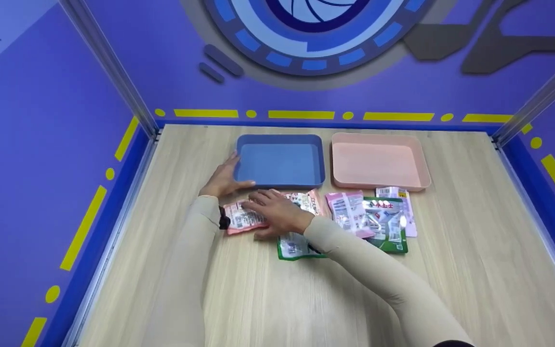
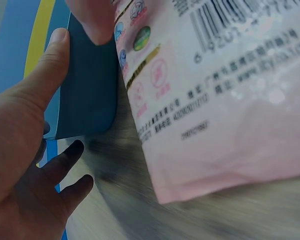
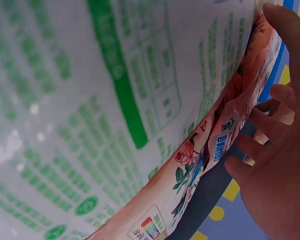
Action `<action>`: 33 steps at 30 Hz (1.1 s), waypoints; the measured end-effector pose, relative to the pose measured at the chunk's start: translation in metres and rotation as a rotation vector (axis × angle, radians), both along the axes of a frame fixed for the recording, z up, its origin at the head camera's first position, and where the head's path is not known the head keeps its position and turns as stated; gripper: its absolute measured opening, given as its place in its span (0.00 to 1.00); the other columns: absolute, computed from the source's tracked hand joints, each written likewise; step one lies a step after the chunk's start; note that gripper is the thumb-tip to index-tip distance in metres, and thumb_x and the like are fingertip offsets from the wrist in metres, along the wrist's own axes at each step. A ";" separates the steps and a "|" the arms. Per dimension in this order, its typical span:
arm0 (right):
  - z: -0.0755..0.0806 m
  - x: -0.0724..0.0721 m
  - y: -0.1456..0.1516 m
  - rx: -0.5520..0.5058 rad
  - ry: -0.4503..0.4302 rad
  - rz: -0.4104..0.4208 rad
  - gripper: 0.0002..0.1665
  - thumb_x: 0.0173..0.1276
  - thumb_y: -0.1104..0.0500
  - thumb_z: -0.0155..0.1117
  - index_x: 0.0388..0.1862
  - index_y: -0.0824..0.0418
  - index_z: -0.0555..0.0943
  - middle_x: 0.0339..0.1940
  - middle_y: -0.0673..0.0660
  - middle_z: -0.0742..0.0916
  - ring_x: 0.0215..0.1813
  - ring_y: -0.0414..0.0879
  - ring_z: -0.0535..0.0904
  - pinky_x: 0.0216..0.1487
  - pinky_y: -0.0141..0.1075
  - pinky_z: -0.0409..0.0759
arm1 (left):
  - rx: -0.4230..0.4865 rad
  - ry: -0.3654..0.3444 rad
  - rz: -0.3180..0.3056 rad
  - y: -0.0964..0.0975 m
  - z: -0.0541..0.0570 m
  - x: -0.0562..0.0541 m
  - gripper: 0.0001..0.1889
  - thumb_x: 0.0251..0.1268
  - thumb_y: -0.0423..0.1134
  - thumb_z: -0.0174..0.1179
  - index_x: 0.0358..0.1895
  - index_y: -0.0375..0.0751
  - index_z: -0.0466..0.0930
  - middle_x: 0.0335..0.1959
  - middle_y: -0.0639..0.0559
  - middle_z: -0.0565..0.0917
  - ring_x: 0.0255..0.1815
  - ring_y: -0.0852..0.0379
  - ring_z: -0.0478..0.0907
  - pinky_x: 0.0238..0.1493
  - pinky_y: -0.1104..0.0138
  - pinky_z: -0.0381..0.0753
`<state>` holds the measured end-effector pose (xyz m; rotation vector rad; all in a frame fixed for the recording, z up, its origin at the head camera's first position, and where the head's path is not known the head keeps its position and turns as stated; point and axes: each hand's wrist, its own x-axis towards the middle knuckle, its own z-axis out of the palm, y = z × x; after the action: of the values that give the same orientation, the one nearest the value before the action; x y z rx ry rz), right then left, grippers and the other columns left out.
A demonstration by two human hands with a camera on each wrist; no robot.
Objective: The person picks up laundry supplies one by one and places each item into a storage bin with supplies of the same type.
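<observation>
My left hand [image 1: 222, 180] rests against the near left corner of a blue tray [image 1: 282, 186], its thumb along the front wall and fingers at the left side. In the left wrist view the thumb [image 2: 50, 65] touches the tray's wall. Right beside it lies a pink printed plastic pouch [image 1: 241, 219], barcode side up. My right hand [image 1: 277, 212] reaches over this pouch, its fingers bent loosely and touching it. Under and beside that hand lie a peach floral pouch [image 1: 312, 200] and a green-edged white pouch [image 1: 293, 248], both large in the right wrist view.
A pink tray [image 1: 378, 186] stands right of the blue one. In front of it overlap a pink-purple pouch [image 1: 347, 209], a green pouch [image 1: 390, 246] and a pale lilac pouch [image 1: 410, 221]. Blue-purple panels [image 1: 277, 96] wall the wooden table [image 1: 258, 299] at the back and sides.
</observation>
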<state>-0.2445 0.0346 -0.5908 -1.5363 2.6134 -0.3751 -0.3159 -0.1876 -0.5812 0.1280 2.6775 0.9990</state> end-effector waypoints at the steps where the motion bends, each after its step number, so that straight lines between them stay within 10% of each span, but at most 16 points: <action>1: 0.000 0.000 -0.001 0.002 0.006 0.000 0.53 0.63 0.34 0.72 0.80 0.54 0.65 0.77 0.62 0.71 0.78 0.62 0.63 0.78 0.59 0.59 | 0.000 -0.001 0.002 0.000 0.000 0.000 0.58 0.59 0.56 0.74 0.85 0.45 0.44 0.86 0.49 0.40 0.85 0.44 0.41 0.82 0.50 0.47; 33: -0.001 -0.002 -0.010 0.055 -0.005 -0.054 0.50 0.64 0.36 0.73 0.79 0.52 0.66 0.74 0.57 0.74 0.75 0.57 0.66 0.78 0.59 0.58 | 0.016 0.010 0.001 0.000 -0.001 0.001 0.57 0.60 0.54 0.75 0.84 0.44 0.46 0.86 0.49 0.40 0.85 0.44 0.41 0.82 0.49 0.48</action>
<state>-0.2462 0.0246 -0.5920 -1.4483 2.6428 -0.3075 -0.3148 -0.1877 -0.5821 0.1347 2.6789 1.0232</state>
